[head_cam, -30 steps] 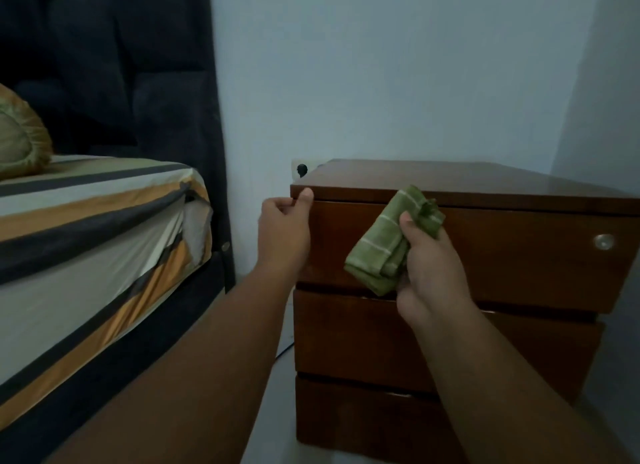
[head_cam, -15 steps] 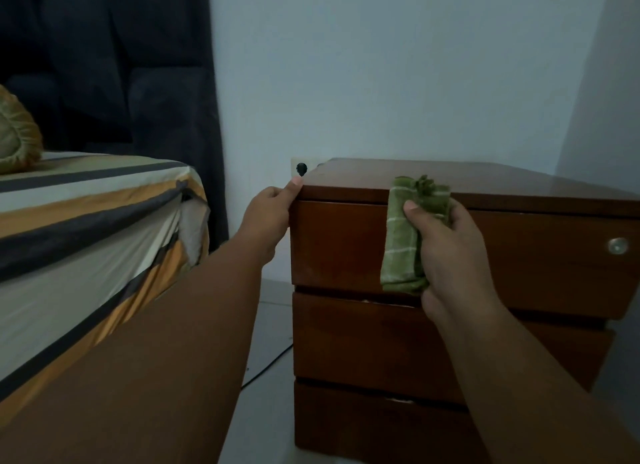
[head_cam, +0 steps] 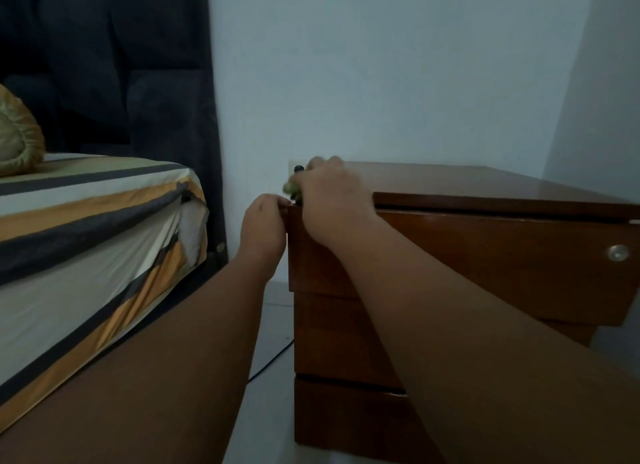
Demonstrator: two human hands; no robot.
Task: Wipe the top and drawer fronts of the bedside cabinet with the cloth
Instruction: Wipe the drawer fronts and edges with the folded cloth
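Observation:
The brown wooden bedside cabinet (head_cam: 485, 242) stands against the wall, with three drawer fronts and a round metal knob (head_cam: 618, 253) on the top one. My right hand (head_cam: 332, 200) lies on the cabinet's top at its left front corner, pressed down on the green cloth (head_cam: 289, 187). Only a small bunch of the cloth shows past my fingers. My left hand (head_cam: 265, 228) grips the cabinet's left front corner, with the fingertips on the top edge.
A bed (head_cam: 86, 242) with a striped sheet stands close on the left, a dark padded headboard (head_cam: 114, 65) behind it. A wall socket (head_cam: 298, 168) sits just behind the cabinet's left corner. A dark cable (head_cam: 270, 363) runs over the floor between bed and cabinet.
My right hand has carried the cloth from the top drawer front up and left onto the cabinet's top corner. My left hand has stayed at the left corner.

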